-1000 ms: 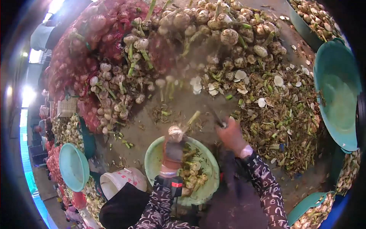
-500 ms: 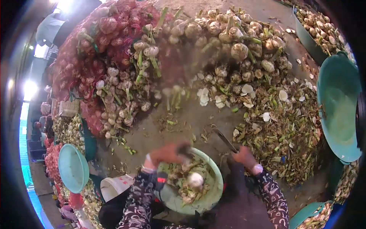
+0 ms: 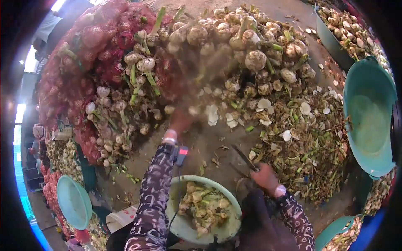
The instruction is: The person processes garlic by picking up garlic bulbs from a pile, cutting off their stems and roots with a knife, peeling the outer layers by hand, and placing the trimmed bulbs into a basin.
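My left hand (image 3: 182,120) reaches out to the near edge of the garlic pile (image 3: 255,60); its fingers are blurred, and what they touch is unclear. My right hand (image 3: 265,177) is closed on the handle of cutting shears (image 3: 243,158), whose two dark blades point up and left over the floor. Below and between the hands stands a pale green basin (image 3: 238,201) holding trimmed garlic bulbs (image 3: 205,205). Loose garlic with stalks (image 3: 119,106) lies left of my left hand.
Red net sacks of garlic (image 3: 90,50) fill the upper left. Cut stalks and peel (image 3: 310,146) are heaped right of my right hand. A large teal tub (image 3: 368,121) stands far right, a turquoise basin (image 3: 74,202) and white bucket (image 3: 119,220) lower left.
My left hand has moved from above the basin up to the garlic pile. The bulb seen in it earlier dropped into the basin. My right hand still holds the shears.
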A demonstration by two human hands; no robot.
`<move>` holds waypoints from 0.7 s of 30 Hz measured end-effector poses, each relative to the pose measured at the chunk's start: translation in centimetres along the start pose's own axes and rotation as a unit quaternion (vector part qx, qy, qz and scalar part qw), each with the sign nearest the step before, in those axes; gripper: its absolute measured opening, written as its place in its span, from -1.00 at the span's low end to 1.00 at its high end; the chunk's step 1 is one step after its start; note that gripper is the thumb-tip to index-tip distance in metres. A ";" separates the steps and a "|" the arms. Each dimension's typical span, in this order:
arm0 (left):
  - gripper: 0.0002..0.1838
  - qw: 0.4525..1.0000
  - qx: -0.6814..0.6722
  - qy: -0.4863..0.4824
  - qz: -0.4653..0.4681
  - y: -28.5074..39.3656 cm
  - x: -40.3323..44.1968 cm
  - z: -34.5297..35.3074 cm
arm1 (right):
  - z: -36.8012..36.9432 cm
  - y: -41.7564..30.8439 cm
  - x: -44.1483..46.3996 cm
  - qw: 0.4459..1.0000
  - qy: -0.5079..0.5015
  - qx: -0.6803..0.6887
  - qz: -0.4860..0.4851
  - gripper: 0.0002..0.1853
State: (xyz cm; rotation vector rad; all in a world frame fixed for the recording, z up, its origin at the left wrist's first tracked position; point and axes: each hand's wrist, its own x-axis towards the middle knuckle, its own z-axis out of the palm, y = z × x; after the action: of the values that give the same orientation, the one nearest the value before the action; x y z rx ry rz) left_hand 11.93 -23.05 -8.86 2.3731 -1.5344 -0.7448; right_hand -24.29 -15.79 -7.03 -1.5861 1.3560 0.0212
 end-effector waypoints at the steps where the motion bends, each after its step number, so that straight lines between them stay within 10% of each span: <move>1: -0.32 0.989 -0.107 0.010 0.106 -1.2 -0.9 1.3 | 0.0 -0.3 0.1 0.997 0.063 0.006 -0.044 -0.58; 4: -0.60 0.881 -0.437 -0.068 0.165 -5.1 -4.4 5.6 | -2.2 -5.6 -0.4 0.986 0.092 0.015 -0.137 -0.59; 15: -0.69 0.863 -0.482 -0.094 0.121 3.9 -19.8 3.2 | -1.4 -9.3 -2.0 0.949 0.073 -0.053 -0.301 -0.67; 19: -0.57 0.797 -0.591 -0.059 0.108 11.0 -23.6 -1.0 | 0.2 -0.6 3.4 0.984 0.055 -0.155 -0.066 -0.57; 21: -0.53 0.872 -0.471 -0.016 0.136 10.5 -23.0 -1.2 | -3.0 -3.0 0.3 0.994 0.088 -0.046 -0.051 -0.55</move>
State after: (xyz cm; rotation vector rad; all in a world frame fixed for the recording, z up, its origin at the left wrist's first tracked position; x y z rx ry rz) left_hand -3.20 -7.08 3.58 1.3941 -1.0816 -1.1221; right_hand -23.66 -18.43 -3.74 -1.7675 1.4238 -0.1211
